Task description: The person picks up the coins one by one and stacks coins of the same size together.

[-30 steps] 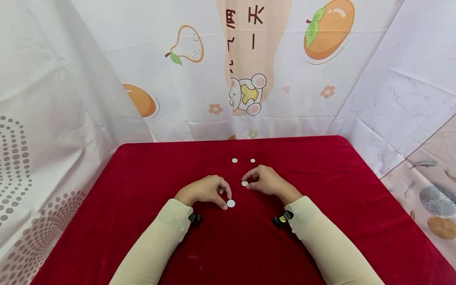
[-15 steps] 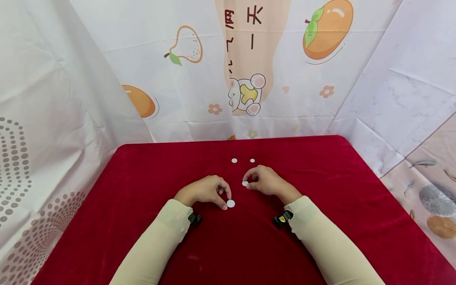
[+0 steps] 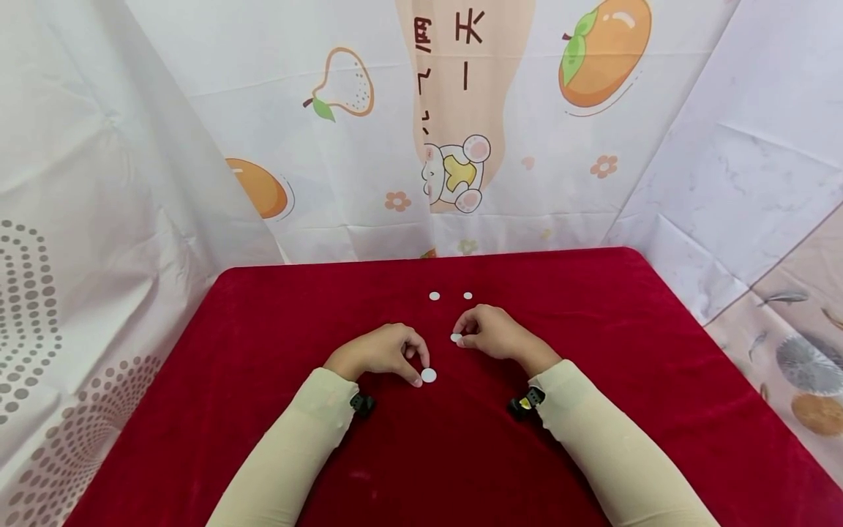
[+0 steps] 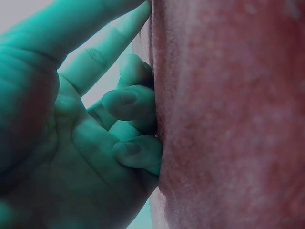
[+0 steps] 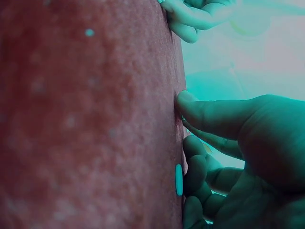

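Note:
My left hand (image 3: 385,351) rests low over the red cloth, thumb and index fingertips at the left edge of a flat white disc (image 3: 429,375), seeming to pinch it. Its other fingers are curled, as the left wrist view shows. Across from it, my right hand (image 3: 495,333) pinches a smaller white disc (image 3: 456,338) between thumb and index finger, partly covering it. Two more white discs lie farther back: one disc (image 3: 435,296) at the left and a smaller disc (image 3: 468,296) just beyond the right hand. What exactly the discs are cannot be told.
A red velvety cloth (image 3: 276,439) covers the table. Printed white curtains (image 3: 369,168) hang behind and at both sides of it. Each wrist carries a small black device, such as the right one (image 3: 527,402).
The right hand's fingers have drawn their disc slightly to the right, and more of it is covered. The left hand and its disc stay put; the view shifts a little.

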`<state>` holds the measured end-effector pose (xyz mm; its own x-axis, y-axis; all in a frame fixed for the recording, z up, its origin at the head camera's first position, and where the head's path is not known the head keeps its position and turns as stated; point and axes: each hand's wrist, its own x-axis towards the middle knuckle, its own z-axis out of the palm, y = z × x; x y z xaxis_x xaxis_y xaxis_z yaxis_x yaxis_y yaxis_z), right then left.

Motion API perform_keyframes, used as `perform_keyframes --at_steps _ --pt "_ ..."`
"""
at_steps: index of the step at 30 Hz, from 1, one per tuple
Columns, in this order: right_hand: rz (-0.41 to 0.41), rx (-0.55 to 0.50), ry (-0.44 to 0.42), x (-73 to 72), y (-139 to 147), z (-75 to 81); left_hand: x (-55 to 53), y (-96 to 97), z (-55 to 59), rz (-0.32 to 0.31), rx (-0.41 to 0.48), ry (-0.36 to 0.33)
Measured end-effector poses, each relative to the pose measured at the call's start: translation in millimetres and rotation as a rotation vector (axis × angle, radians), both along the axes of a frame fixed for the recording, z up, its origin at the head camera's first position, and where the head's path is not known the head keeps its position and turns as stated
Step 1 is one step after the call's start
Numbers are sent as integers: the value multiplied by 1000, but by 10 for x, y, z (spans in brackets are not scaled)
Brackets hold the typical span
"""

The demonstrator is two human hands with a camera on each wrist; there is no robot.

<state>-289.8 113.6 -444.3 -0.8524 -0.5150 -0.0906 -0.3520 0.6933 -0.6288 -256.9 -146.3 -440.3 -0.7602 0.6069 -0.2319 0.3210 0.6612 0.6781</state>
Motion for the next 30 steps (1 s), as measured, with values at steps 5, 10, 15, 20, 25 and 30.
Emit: perform_keyframes --at_steps 5,10,15,20,25,30 --pt "3 -1 -1 1 -7 2 1 8 -9 2 -9 -3" --pt "4 9 2 16 -21 16 15 3 -12 3 0 -6" --pt "-1 14 8 42 -24 43 21 6 -3 7 1 -8" --pt "-5 14 11 82 0 52 17 8 -4 7 3 -9" --pt "9 -3 -3 138 22 45 11 6 -7 4 1 -9" --pt "26 -10 -1 193 24 57 12 5 -8 8 6 -13"
